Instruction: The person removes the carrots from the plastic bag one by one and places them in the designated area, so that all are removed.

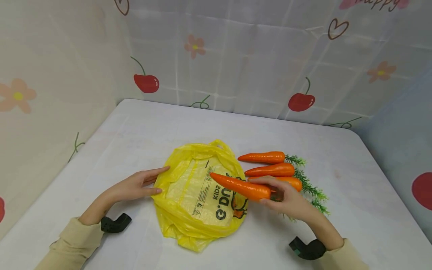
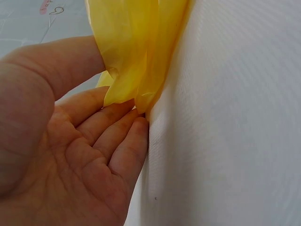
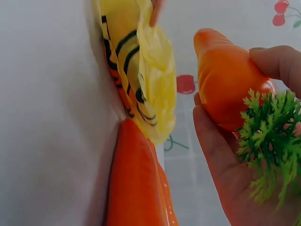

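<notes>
A yellow plastic bag [image 1: 202, 202] lies mouth-up on the white table, its printed inner side showing. At its left rim is my left hand [image 1: 140, 183]; in the left wrist view the yellow plastic [image 2: 136, 52] runs between thumb and fingers, hiding some fingertips. My right hand [image 1: 287, 198] grips a shiny orange carrot [image 1: 239, 186] near its leafy end, and the carrot's tip points left over the bag's opening. In the right wrist view the held carrot [image 3: 228, 84] sits between thumb and fingers, with its green leaves [image 3: 270, 141] by the palm.
Three more carrots lie right of the bag: a far one [image 1: 263, 157], a middle one [image 1: 271, 170], and one [image 1: 293, 183] partly covered by my right hand. Their green tops [image 1: 312, 189] spread rightward. A patterned curtain [image 1: 229, 67] stands behind the table [image 1: 152, 120].
</notes>
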`<state>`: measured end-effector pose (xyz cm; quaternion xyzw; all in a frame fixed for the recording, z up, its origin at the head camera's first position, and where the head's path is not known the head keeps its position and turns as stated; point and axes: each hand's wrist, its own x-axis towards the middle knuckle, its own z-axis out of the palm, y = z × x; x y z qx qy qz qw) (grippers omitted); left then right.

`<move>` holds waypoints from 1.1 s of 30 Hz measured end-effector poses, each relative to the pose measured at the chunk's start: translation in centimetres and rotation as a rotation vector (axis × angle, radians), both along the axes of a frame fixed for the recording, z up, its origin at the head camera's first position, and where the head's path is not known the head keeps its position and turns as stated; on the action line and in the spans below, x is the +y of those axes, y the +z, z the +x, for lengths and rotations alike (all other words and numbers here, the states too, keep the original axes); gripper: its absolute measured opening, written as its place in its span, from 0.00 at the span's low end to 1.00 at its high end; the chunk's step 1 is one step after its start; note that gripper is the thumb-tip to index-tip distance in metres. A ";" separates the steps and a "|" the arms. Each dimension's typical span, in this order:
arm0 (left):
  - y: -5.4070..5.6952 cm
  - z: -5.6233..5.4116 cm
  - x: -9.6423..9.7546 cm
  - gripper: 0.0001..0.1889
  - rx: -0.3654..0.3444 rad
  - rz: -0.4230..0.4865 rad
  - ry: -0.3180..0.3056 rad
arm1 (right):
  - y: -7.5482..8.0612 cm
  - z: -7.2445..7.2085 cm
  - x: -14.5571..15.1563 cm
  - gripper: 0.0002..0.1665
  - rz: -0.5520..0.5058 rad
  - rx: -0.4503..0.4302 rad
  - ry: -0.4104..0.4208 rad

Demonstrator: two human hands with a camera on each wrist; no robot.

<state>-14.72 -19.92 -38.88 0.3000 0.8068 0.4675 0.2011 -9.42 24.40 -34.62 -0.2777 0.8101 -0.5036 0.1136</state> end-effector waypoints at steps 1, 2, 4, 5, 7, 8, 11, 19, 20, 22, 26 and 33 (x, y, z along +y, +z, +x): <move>0.0 0.0 0.0 0.36 0.001 -0.001 0.000 | 0.1 -0.1 0.5 0.26 -0.001 0.004 -0.015; 0.0 0.0 0.0 0.36 0.003 0.000 -0.002 | 0.2 -0.2 1.0 0.26 -0.004 0.004 -0.027; 0.0 0.0 0.0 0.36 0.007 0.001 -0.006 | 0.5 -0.4 2.0 0.26 -0.015 0.004 -0.048; -0.1 0.0 0.0 0.36 0.007 0.004 -0.010 | 0.6 -0.6 2.5 0.26 -0.021 0.006 -0.058; -0.2 -0.1 0.0 0.36 0.008 0.008 -0.016 | 1.0 -0.9 3.3 0.26 -0.032 0.012 -0.075; -0.1 -0.1 0.0 0.36 0.008 0.012 -0.019 | 1.2 -1.0 3.8 0.26 -0.030 0.012 -0.089; -0.1 -0.1 0.0 0.36 0.012 0.013 -0.020 | 1.7 -1.4 5.3 0.25 -0.022 0.022 -0.138; -0.2 -0.2 -0.1 0.36 0.005 0.015 -0.019 | 1.7 -1.3 9.0 0.25 -0.007 0.064 -0.182; -0.2 -0.2 -0.1 0.35 0.003 0.016 -0.019 | 1.6 -1.1 9.3 0.25 -0.006 0.063 -0.178; -0.2 -0.2 -0.1 0.35 0.000 0.015 -0.017 | 1.4 -0.7 9.6 0.25 -0.003 0.050 -0.164; -0.1 -0.2 0.0 0.36 -0.010 0.020 -0.018 | 0.9 0.2 9.8 0.26 0.027 0.011 -0.126; -0.1 -0.2 0.0 0.35 -0.013 0.020 -0.016 | 0.1 1.5 10.0 0.25 0.068 -0.016 -0.114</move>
